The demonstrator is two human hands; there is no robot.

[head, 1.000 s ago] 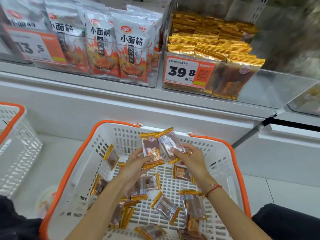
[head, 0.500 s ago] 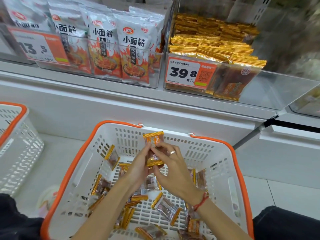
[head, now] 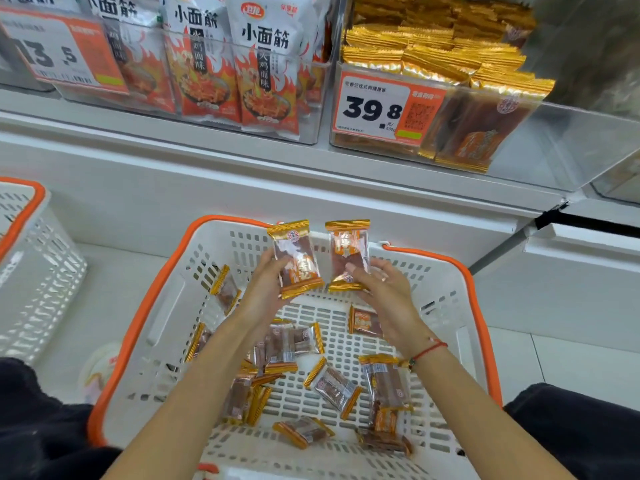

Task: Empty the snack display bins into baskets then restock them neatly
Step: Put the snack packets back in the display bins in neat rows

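Restocking under way — left hand (head: pixel 268 284) and right hand (head: pixel 382 287) each grip a snack packet (head: pixel 296 259) over the basket (head: pixel 145 327); next, the clear bin (head: pixel 571 147) above.

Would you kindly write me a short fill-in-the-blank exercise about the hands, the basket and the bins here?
1. Each hand, left hand and right hand, holds one gold-edged ____.
2. The white basket below them has an ____ rim.
3. The price tag on the clear bin of gold packets reads ____.

Missing words: packet; orange; 39.8
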